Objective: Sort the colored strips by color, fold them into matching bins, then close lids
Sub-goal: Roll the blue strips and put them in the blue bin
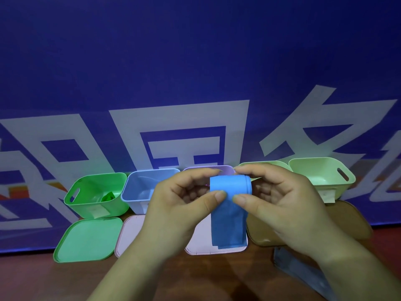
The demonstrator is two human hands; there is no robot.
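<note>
A blue strip (230, 216) hangs in the air in front of the row of bins, its top rolled over into a fold. My left hand (180, 200) pinches the fold's left side between thumb and fingers. My right hand (275, 196) pinches its right side the same way. Behind them stand open bins: a green bin (76, 202) holding a folded green piece (107, 197), a blue bin (134, 192), a purple bin (225, 169) mostly hidden by my hands, and two pale green bins (262, 165) (325, 170).
Lids lie on the wooden table in front of the bins: a green lid (86, 240), two pink lids (129, 233) (201, 242) and a tan lid (260, 235). A bluish strip (303, 276) lies at lower right. A blue banner stands right behind the bins.
</note>
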